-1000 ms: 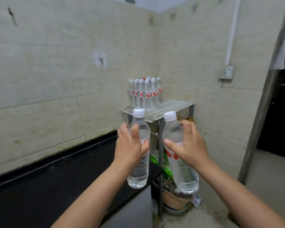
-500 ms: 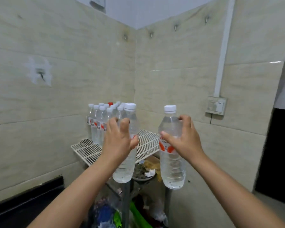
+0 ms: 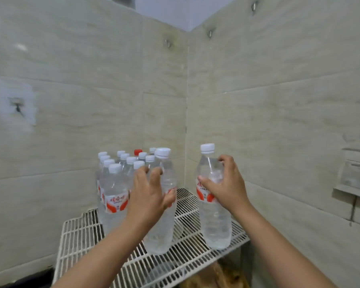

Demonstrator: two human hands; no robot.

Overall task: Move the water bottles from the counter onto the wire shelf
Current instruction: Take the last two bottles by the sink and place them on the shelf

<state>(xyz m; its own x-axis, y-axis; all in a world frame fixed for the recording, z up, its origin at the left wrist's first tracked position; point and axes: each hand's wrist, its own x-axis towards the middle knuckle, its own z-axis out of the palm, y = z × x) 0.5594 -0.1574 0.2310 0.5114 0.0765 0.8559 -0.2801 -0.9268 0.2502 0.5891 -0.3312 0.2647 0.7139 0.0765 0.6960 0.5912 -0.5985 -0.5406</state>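
Left hand [image 3: 148, 196]: fingers curled round left bottle [image 3: 161, 221]. Right hand [image 3: 224, 186]: fingers wrapped round right bottle [image 3: 214, 221]. Both bottles, earlier carried short of the wire shelf [image 3: 187, 252], now over its front. Stored bottles [image 3: 114, 194]: back left.

Rear bottles [image 3: 121, 163] hidden behind front ones; labels blurred.

Clear bottles [image 3: 113, 196] with white caps [image 3: 115, 167], red-white labels [image 3: 115, 203]; white shelf [image 3: 195, 252]; beige tiles [image 3: 279, 100].
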